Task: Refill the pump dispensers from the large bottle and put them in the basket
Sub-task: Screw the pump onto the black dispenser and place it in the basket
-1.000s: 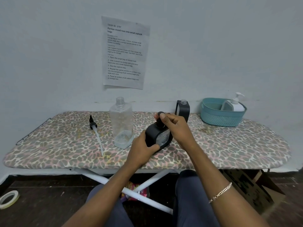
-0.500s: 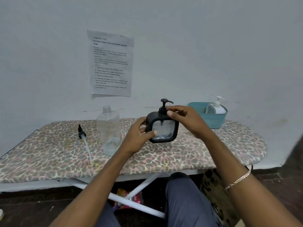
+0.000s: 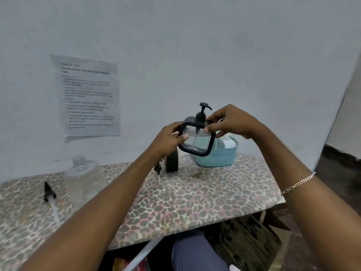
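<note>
I hold a black square pump dispenser [image 3: 197, 141] upright in the air with both hands, just in front of the teal basket [image 3: 216, 158]. My left hand [image 3: 170, 138] grips its left edge; my right hand [image 3: 232, 122] grips its top right corner by the pump neck. A white pump bottle [image 3: 227, 141] stands inside the basket, partly hidden. A second black dispenser [image 3: 172, 160] without its pump stands on the board behind my left wrist. The large clear bottle [image 3: 83, 180], uncapped, stands at the left. A loose pump with a white tube [image 3: 49, 196] lies further left.
The ironing board [image 3: 195, 196] has a leopard-print cover. Another small black pump piece [image 3: 157, 169] lies by the second dispenser. A printed sheet [image 3: 88, 94] hangs on the wall. A cardboard box [image 3: 252, 237] sits on the floor under the board's right end.
Both hands have lifted the black dispenser from the board and carried it up and right toward the basket. The view has swung right as well.
</note>
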